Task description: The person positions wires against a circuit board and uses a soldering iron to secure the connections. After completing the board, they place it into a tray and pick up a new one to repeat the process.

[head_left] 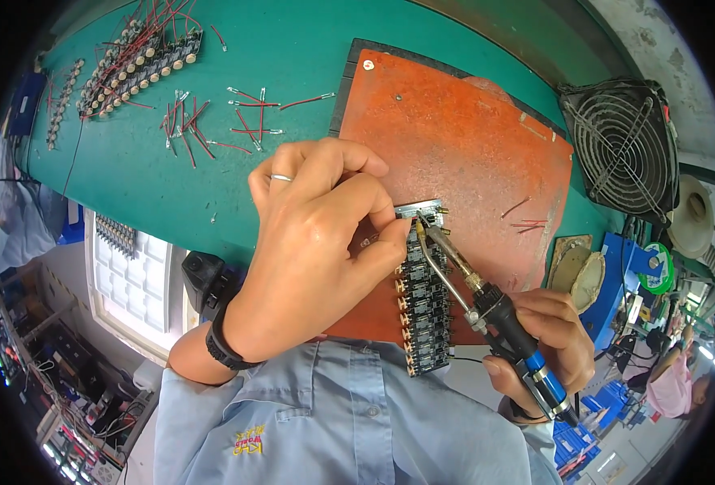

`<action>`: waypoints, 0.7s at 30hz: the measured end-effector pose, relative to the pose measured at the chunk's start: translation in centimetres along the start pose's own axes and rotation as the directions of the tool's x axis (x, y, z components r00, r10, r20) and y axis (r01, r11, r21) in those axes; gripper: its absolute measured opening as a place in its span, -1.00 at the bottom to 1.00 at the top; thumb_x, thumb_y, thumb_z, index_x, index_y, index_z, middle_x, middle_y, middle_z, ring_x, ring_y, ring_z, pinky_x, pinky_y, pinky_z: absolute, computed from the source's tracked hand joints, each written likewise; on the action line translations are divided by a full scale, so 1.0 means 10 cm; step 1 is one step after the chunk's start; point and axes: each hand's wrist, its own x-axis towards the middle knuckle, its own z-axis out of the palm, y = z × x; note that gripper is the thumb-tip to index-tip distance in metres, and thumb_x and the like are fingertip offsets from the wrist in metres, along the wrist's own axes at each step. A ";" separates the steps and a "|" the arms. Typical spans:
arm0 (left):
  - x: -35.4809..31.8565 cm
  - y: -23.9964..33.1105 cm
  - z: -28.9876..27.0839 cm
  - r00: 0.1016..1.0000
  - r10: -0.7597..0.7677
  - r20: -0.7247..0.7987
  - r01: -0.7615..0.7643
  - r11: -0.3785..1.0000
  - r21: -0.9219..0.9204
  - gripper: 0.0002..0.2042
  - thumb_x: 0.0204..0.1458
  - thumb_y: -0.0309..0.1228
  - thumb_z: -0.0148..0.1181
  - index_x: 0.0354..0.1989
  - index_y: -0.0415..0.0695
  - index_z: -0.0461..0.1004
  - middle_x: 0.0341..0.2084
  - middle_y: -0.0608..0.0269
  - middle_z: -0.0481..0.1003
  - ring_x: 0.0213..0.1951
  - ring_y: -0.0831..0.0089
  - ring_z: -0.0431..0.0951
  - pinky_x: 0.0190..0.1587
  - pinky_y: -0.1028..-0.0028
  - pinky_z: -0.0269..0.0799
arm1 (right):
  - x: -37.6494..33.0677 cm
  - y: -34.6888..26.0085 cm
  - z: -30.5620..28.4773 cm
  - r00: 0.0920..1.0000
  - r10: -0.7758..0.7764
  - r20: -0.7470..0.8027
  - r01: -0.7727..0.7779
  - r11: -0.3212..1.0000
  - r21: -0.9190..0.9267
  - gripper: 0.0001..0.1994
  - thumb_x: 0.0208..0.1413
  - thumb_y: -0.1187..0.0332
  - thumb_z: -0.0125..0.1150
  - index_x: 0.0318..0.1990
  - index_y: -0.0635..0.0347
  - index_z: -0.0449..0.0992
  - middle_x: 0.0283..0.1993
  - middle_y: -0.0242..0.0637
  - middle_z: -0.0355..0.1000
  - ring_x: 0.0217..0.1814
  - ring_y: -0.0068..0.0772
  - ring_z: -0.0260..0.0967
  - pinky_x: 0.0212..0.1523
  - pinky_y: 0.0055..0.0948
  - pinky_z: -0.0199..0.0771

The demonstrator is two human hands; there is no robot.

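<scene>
A strip of small black circuit boards (pixel 426 311) lies lengthwise in front of me, its far end on the orange mat. At that far end my left hand (pixel 317 222) is closed in a pinch on a short red wire (pixel 414 220), mostly hidden by the fingers. A small clear piece (pixel 368 241) shows beneath that hand. My right hand (pixel 558 339) is wrapped round a soldering iron (pixel 511 319) with a blue and black handle and a thin metal tube alongside. Its tip meets the far end of the strip, close to my left fingertips.
Under the work is an orange mat (pixel 454 121) on a green table (pixel 212 69). Loose red wires (pixel 183 125) with clear ends lie left; more board strips (pixel 143 69) are behind them. A black fan (pixel 620 149) stands far right, near a round sponge holder (pixel 575 267). Cut wire pieces (pixel 527 224) lie on the mat.
</scene>
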 end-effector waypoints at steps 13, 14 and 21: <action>-0.01 0.01 0.01 1.000 0.001 -0.020 -0.002 0.999 -0.032 -0.86 -0.21 -0.46 0.34 -0.60 -0.12 0.45 -0.22 0.28 0.42 -0.11 0.26 0.32 -0.01 0.29 0.06 | -0.97 0.48 -0.08 0.761 0.314 -0.568 -0.017 0.885 0.466 -0.39 0.06 0.01 0.29 0.10 0.30 0.31 -0.13 -0.11 0.41 -0.18 -0.28 0.37 -0.17 -0.31 0.38; 0.00 0.01 0.02 1.000 0.014 -0.021 -0.015 0.999 -0.029 -0.86 -0.21 -0.46 0.34 -0.60 -0.12 0.45 -0.22 0.28 0.42 -0.11 0.26 0.32 -0.01 0.29 0.06 | -1.12 0.56 -0.09 0.755 0.309 -0.579 -0.008 0.886 0.463 -0.39 0.06 0.01 0.29 0.10 0.30 0.31 -0.13 -0.11 0.41 -0.18 -0.28 0.37 -0.17 -0.31 0.38; -0.08 -0.12 -0.14 0.989 0.049 -0.143 -0.077 0.977 -0.197 -0.91 -0.07 -0.45 0.29 -0.48 -0.17 0.51 -0.26 0.18 0.47 -0.14 0.23 0.37 -0.07 0.31 0.19 | -1.71 0.86 0.12 0.544 0.560 -0.625 0.270 0.588 0.762 -0.50 0.19 0.09 0.17 0.19 0.11 0.25 -0.08 -0.20 0.43 -0.17 -0.42 0.39 -0.20 -0.47 0.38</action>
